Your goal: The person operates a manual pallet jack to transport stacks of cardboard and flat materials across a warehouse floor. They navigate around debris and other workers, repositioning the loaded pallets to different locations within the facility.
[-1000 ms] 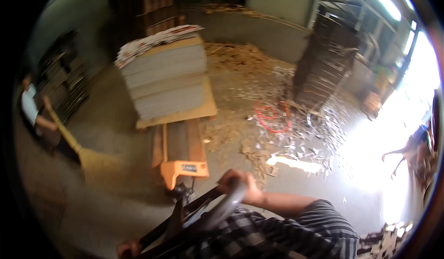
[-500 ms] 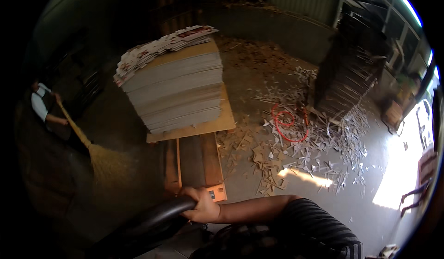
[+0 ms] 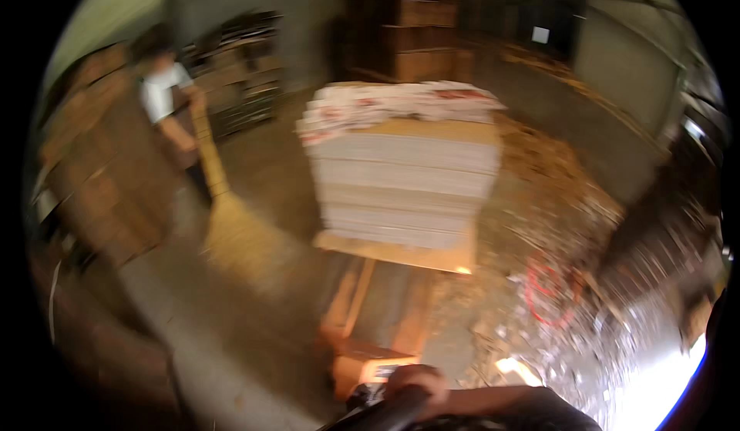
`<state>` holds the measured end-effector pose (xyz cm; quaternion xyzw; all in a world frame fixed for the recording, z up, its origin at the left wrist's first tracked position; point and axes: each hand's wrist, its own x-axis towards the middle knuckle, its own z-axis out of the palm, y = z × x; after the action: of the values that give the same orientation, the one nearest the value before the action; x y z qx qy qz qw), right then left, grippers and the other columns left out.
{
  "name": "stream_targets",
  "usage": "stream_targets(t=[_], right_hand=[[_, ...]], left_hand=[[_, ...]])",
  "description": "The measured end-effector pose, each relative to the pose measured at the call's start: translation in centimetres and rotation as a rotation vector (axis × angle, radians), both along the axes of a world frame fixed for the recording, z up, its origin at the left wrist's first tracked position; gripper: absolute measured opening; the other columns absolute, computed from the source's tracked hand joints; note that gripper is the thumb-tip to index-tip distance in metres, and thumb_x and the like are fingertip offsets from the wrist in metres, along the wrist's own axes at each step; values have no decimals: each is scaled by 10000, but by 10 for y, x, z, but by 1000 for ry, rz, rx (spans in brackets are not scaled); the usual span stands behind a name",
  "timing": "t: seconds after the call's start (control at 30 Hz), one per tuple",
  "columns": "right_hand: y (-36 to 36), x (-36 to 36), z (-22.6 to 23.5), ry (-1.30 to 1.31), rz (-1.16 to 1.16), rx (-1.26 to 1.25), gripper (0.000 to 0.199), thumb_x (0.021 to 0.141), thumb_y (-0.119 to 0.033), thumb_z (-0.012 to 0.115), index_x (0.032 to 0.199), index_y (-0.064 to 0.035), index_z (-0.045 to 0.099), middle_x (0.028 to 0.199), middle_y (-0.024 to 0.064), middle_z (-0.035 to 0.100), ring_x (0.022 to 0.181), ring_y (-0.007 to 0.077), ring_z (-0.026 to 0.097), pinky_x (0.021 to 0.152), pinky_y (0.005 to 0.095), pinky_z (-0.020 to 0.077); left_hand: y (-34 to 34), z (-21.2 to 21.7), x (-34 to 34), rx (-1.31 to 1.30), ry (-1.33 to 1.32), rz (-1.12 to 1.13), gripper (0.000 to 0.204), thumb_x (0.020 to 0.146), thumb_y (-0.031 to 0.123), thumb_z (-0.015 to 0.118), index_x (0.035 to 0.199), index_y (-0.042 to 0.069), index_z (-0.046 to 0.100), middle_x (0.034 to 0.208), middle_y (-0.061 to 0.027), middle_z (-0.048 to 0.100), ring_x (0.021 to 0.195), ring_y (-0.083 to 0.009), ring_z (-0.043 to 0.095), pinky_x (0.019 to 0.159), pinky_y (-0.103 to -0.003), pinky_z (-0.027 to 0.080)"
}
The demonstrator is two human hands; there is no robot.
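At the lower edge, my right hand (image 3: 420, 382) is wrapped round the black handle (image 3: 384, 414) of a pallet jack. My forearm reaches in from the lower right. Just beyond the hand is the orange body of the pallet jack (image 3: 356, 371), its two forks pointing away from me toward a board. On that board stands a tall stack of whitish flat sheets (image 3: 405, 188), topped by a layer of printed cut cardboard pieces (image 3: 397, 101). My left hand is out of the picture. Motion blurs much of the scene.
To the left, a person (image 3: 166, 100) holds a long straw broom (image 3: 231, 227) to the floor. Brown cardboard stacks (image 3: 108, 177) stand beside them, and boxes (image 3: 420, 26) at the back. At right lie paper scraps (image 3: 539, 308), a red hose (image 3: 532, 296) and a dark leaning stack (image 3: 663, 223).
My view has swung left, so the sheet stack, scraps and sweeping person sit further right in the picture. My right hand keeps hold of the handle, now lower in view.
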<state>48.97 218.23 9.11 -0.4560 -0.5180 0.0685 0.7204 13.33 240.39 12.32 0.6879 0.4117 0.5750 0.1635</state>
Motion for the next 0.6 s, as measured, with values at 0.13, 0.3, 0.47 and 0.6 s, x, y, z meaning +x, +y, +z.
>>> stream_targets(t=[0.13,0.3,0.47,0.6], right_hand=[[54,-23,-30,32,-172,-88,385,626,-156,749,958,-68,575,789,102,601,670,258,620,623,382,498],[92,-16,0,180,-196,-215,332,593,-105,746,884,-27,607,748,112,629,637,194,627,589,299,505],[174,-5,10,291,-251,-126,115,676,2,632,790,4,615,660,42,608,579,86,548,515,243,448],[234,-30,16,393,-162,-155,57,722,2,607,775,20,598,609,27,580,539,89,535,500,245,443]], left_hand=[[0,3,4,34,78,6,250,858,137,596,1079,23,626,987,-176,613,853,-302,595,752,-387,503],[33,-38,-68,340,564,118,246,868,136,584,1088,34,627,985,-180,613,856,-306,596,755,-387,502],[-5,15,-5,-224,-195,-173,175,893,72,529,738,9,578,716,-124,591,608,-199,539,566,-358,437],[34,-7,-16,-210,-575,-241,40,836,-25,560,798,-21,546,670,-107,578,555,-193,546,523,-309,456]])
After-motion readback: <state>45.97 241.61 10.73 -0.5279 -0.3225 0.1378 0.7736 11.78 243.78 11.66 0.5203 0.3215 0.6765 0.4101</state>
